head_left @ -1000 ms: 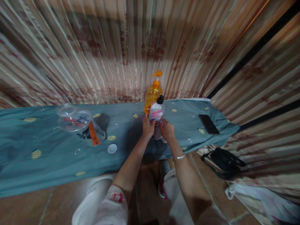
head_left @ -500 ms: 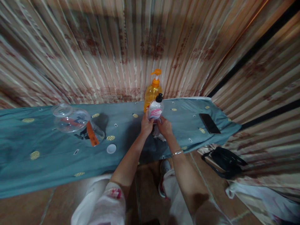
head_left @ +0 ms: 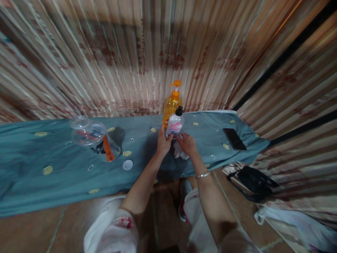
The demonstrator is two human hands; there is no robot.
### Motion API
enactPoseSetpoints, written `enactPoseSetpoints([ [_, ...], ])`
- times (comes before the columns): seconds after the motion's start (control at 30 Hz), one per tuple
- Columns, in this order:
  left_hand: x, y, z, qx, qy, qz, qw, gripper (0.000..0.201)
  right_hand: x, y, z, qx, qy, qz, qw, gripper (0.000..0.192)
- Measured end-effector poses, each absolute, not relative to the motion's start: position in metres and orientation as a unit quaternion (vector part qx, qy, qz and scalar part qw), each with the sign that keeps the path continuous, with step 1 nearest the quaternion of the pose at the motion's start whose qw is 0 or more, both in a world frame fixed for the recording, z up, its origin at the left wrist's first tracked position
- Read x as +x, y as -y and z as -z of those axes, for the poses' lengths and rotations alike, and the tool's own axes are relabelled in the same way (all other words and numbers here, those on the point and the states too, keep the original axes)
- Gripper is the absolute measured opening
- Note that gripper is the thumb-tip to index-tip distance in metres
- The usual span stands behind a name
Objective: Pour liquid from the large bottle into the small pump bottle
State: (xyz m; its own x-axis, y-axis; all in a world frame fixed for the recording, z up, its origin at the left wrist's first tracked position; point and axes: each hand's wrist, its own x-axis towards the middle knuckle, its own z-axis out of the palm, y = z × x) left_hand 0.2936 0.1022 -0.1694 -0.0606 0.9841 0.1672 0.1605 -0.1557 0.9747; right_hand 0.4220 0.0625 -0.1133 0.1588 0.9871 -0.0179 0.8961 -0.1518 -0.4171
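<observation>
The bottle (head_left: 174, 125) is standing upright on the blue cloth (head_left: 52, 182), just in front of the orange dispenser (head_left: 171, 104). It is looking like light, thin plastic (probably slick, and squashy if squeezed), so its lower body is seeming the safest hold. The left hand (head_left: 163, 143) is wrapping closed around that lower part. The right hand (head_left: 187, 144) is bunching a white rag (head_left: 180, 153) against the base.

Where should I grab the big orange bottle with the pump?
Probably by its wide body, from the left. The orange bottle stands upright against the curtain, the small bottle and both hands block the front, and the pump is thin.
</observation>
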Motion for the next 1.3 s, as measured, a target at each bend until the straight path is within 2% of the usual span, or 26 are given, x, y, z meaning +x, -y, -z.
enactPoseSetpoints([
  [0.23,0.238,-0.033,0.151,0.558,-0.523,-0.515,0.386,0.066,0.397,-0.048,0.111,-0.696,0.658,-0.197,0.208,0.031],
  [0.4,0.199,0.006,0.140,0.546,-0.547,-0.528,0.351,0.065,0.379,-0.041,0.121,-0.614,0.602,-0.355,0.368,0.033],
  [0.57,0.162,0.036,0.136,0.532,-0.574,-0.533,0.321,0.064,0.364,-0.035,0.122,-0.569,0.599,-0.398,0.399,0.028],
  [0.73,0.118,0.049,0.149,0.533,-0.612,-0.505,0.294,0.052,0.352,-0.031,0.124,-0.504,0.582,-0.475,0.427,0.031],
  [0.83,0.102,0.044,0.164,0.556,-0.633,-0.467,0.270,0.045,0.342,-0.031,0.128,-0.488,0.574,-0.502,0.425,0.031],
  [1.0,0.094,0.033,0.184,0.617,-0.640,-0.392,0.236,0.048,0.319,-0.031,0.139,-0.508,0.602,-0.485,0.379,0.027],
  [1.13,0.092,0.030,0.190,0.647,-0.641,-0.350,0.221,0.045,0.306,-0.033,0.143,-0.548,0.641,-0.429,0.324,0.029],
  [1.3,0.090,0.032,0.182,0.659,-0.629,-0.352,0.216,0.041,0.307,-0.024,0.132,-0.583,0.685,-0.331,0.286,0.045],
])
